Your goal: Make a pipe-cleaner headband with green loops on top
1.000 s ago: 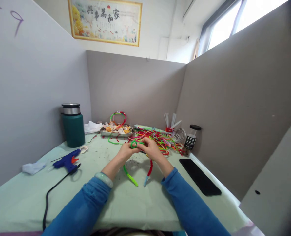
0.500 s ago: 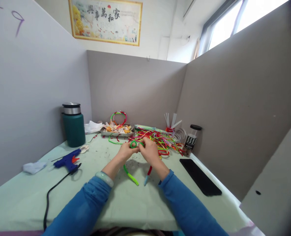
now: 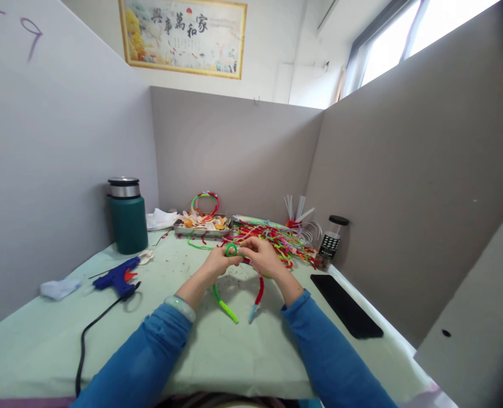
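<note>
A headband wrapped in pipe cleaners (image 3: 225,307) hangs from my hands above the table, its two ends pointing down towards me. One end is bright green; the other is red with a pale blue tip. My left hand (image 3: 217,264) is closed around the top of the band. A green pipe cleaner curled into a ring (image 3: 231,250) stands up there by its fingertips. My right hand (image 3: 263,256) is closed in a pinch right beside the ring, on the green pipe cleaner; its fingertips partly hide the spot.
A blue glue gun (image 3: 118,277) with a black cord lies at left, near a green flask (image 3: 128,224). Behind my hands are a metal tray (image 3: 200,232) of petal-like pieces and a pipe cleaner pile (image 3: 277,238). A jar (image 3: 330,246) and a black phone-like slab (image 3: 345,306) are at right.
My right hand has turned and shifted slightly right, with its fingers now nearer the ring. More of the headband's red side shows. My left hand has barely moved.
</note>
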Demonstrator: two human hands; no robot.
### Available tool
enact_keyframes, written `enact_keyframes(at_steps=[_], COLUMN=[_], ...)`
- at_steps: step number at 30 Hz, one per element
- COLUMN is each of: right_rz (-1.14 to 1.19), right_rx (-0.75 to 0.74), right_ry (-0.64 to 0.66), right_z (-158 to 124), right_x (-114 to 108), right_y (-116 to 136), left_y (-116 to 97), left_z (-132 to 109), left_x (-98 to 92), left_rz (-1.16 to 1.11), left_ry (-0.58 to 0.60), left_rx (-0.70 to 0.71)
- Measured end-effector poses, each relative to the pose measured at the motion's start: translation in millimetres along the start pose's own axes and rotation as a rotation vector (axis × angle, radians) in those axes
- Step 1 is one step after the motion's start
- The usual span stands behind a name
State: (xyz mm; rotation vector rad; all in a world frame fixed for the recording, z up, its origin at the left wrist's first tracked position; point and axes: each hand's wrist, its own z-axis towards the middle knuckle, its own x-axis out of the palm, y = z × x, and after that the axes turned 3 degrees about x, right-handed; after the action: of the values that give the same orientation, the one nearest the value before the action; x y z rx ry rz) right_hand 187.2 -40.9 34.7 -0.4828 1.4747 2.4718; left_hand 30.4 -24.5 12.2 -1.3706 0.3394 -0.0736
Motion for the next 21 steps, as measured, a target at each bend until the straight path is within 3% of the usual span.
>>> enact_keyframes(at_steps=[4,8,13,18,21], right_rz=[-0.080,-0.074,-0.244,-0.327,-0.355], right_rx=[-0.013,-0.009,-0.105,-0.071,-0.068], right_ry=[-0.057,-0.022,-0.038,-0.106,-0.131], right_z=[0.7,-0.5,-1.9,-0.1,1.2], right_x=[-0.4,0.8,5.0,3.5,2.2], right_y=[-3.2,-0.5,1.9,-2.5,-5.5], left_y=[0.3,0.6,-2.5,-7.2,-6.4], left_z=[0.3,-0.5,-4.0,-8.1,-8.1], left_x=[0.0,1.5,5.2,5.5,4.4], left_rz=[0.005,0.004,-0.076,-0.181,-0.184], left_ry=[0.028,0.040,0.094,0.178,0.160], left_rx=[0.036,0.016,0.014,0.050,0.029])
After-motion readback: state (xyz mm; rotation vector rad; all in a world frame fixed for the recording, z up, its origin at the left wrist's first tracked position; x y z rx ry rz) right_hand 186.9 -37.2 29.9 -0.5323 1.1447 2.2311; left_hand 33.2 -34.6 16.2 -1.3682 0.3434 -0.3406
